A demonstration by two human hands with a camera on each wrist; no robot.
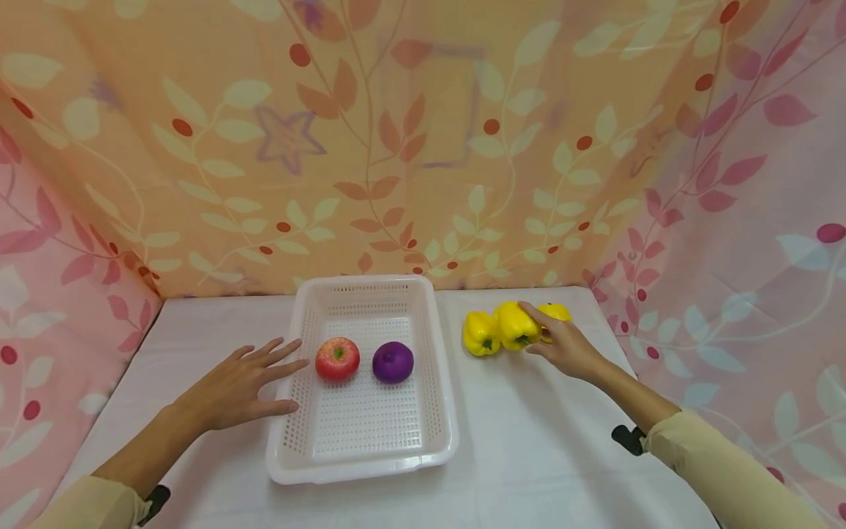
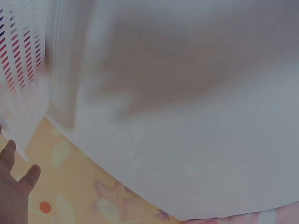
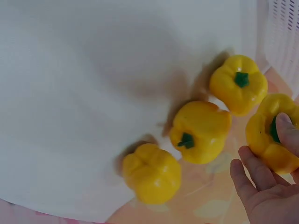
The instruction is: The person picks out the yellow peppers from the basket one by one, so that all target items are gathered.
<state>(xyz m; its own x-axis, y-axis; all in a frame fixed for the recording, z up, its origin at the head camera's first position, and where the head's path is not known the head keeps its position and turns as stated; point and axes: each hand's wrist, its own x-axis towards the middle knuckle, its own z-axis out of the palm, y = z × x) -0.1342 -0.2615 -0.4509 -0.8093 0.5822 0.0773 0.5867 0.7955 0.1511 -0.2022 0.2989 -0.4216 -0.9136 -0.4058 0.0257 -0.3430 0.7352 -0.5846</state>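
Note:
My right hand (image 1: 565,348) grips a yellow bell pepper (image 1: 516,325), its thumb lying over the green stem in the right wrist view. Three more yellow bell peppers stand on the table around it: one (image 3: 239,85) nearest the basket, one (image 3: 200,133) in the middle and one (image 3: 152,173) farther off. In the head view, the hand and the gripped pepper partly cover them. My left hand (image 1: 241,386) spreads its straight fingers at the left rim of a white plastic basket (image 1: 360,466), holding nothing. Inside the basket lie a red apple (image 1: 338,360) and a round purple fruit or vegetable (image 1: 393,363).
A white cloth (image 1: 515,455) covers the table under the basket. Flowered curtains (image 1: 396,147) rise behind the table and along both sides. Through the basket's slotted wall (image 2: 21,51), red and purple show in the left wrist view.

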